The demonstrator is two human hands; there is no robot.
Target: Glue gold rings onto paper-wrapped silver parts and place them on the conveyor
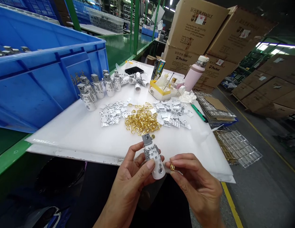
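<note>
My left hand (135, 177) grips a white, tapered model part (155, 158) with a grey block on top and small grey fittings on its sides. Beside its lower end, my right hand (195, 180) pinches a small gold ring-shaped piece (172, 167) between thumb and fingers. A heap of gold rings (144, 120) lies beyond my hands on the white-covered table. Small grey-white flat parts sit in a left pile (114, 113) and a right pile (173, 114) on either side of it. Several similar white model parts (98, 86) stand upright at the back left.
A large blue crate (49, 76) flanks the table's left side. Toward the back are a phone (134, 70), a yellow-edged tray (159, 93) and a pink bottle (194, 74). A green cutter (199, 113) lies near the right edge. Cardboard boxes (197, 25) rise behind.
</note>
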